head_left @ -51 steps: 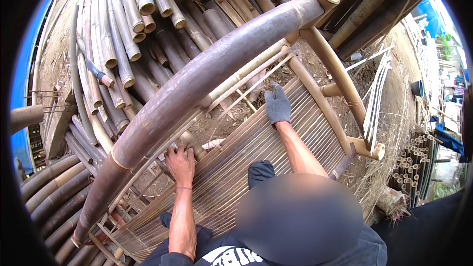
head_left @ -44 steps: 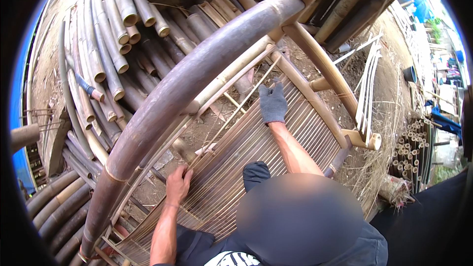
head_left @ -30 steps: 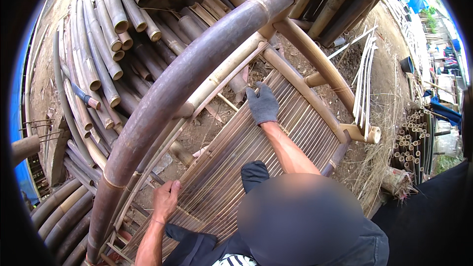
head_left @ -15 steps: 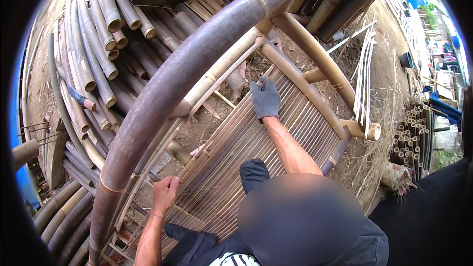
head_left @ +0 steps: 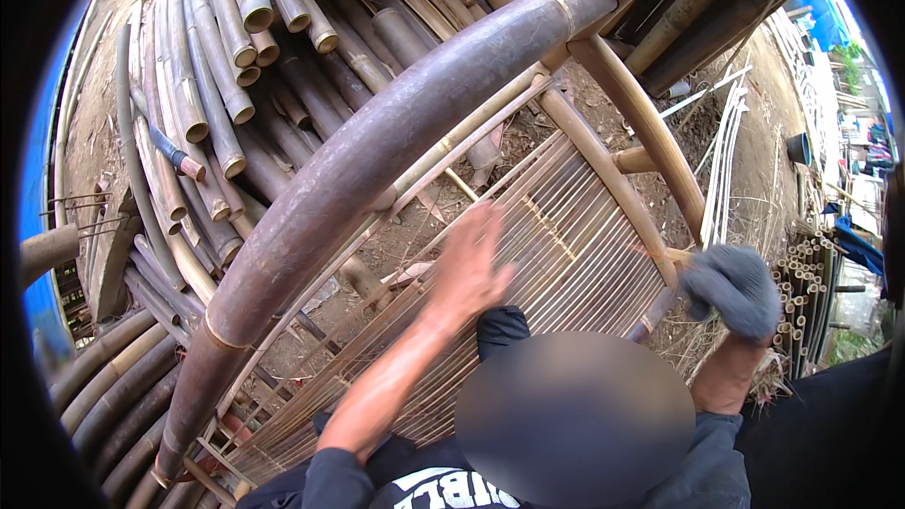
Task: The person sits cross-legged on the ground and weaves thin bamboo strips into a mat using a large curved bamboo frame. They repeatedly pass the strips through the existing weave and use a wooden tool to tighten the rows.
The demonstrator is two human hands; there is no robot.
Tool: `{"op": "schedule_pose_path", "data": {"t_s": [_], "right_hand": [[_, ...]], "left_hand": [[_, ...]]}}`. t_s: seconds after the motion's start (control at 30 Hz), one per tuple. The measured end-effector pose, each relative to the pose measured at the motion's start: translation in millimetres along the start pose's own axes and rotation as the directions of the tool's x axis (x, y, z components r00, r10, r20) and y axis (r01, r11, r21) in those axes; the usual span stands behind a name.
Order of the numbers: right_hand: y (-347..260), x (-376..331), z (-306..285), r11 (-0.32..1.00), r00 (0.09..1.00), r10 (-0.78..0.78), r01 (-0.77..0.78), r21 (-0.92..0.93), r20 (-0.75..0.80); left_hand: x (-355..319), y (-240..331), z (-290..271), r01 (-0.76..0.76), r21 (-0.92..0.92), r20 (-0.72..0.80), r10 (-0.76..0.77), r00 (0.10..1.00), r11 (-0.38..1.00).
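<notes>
While the slatted bamboo panel (head_left: pixel 603 254) lay slantwise before you inside its bamboo frame (head_left: pixel 608 174), your left hand (head_left: pixel 469 264) had left the panel's upper-left edge, where it was closed half a second earlier, and was over the slats near the upper edge. Blurred by motion, it had its fingers outstretched close together and its thumb apart; whether it touched the slats could not be told. Your right hand (head_left: pixel 735 292), in a grey glove, had gone from the slats' upper end to just beside the frame's right end. Its fingers were bent, but you could not tell whether they gripped anything. A pale cross strip (head_left: pixel 549 226) showed plainly across the slats. The curved dark rail (head_left: pixel 377 141) arched above the panel's upper-left side.

Your dark shirt (head_left: pixel 377 483) bore white block lettering, partly hidden by the blurred oval over your head. Farther out, pale strips (head_left: pixel 726 170) leaned near the right glove, stacked poles (head_left: pixel 203 85) filled the upper left, and cut thin poles (head_left: pixel 799 287) lay bundled at the right.
</notes>
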State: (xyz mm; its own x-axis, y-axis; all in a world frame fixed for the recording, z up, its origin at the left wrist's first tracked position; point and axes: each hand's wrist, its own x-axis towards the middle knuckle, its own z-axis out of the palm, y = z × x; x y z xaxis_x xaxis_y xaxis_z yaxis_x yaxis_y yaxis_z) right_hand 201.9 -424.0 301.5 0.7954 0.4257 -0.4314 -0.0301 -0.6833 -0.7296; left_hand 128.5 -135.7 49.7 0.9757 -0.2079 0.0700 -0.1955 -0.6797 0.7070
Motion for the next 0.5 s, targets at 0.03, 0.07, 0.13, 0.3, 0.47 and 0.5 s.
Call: {"op": "schedule_pose_path", "data": {"t_s": [0.03,0.07,0.13,0.3,0.47,0.5], "right_hand": [[-6.8,-6.5,-11.5,0.992,0.992,-0.123,0.123,0.0,-0.007],[-6.7,-6.5,-14.5,0.93,0.911,-0.366,0.366,-0.04,-0.19],[-4.6,6.6,-29.2,0.887,0.874,-0.34,0.421,0.192,-0.346],[55.9,151.5,-6.8,0.994,0.733,-0.112,0.085,-0.073,-0.671],[118.1,280.2,137.7,0.498,0.948,-0.304,0.073,-0.864,-0.095],[124.0,294.3,170.1,0.457,0.961,-0.277,0.154,-0.876,0.024]], "left_hand": [[19.0,9.7,12.1,-0.002,-0.12,-0.006,0.001,1.0,0.993],[36.2,16.8,23.6,0.01,-0.232,0.004,-0.01,1.0,0.973],[52.6,9.6,32.1,0.182,-0.32,0.053,-0.174,0.983,0.93],[40.1,-69.2,20.9,0.576,-0.2,-0.119,-0.603,0.789,0.793],[37.9,-111.7,35.0,0.75,-0.044,0.208,-0.728,0.653,0.66],[41.0,-114.5,41.2,0.673,-0.064,0.193,-0.653,0.733,0.737]]}}
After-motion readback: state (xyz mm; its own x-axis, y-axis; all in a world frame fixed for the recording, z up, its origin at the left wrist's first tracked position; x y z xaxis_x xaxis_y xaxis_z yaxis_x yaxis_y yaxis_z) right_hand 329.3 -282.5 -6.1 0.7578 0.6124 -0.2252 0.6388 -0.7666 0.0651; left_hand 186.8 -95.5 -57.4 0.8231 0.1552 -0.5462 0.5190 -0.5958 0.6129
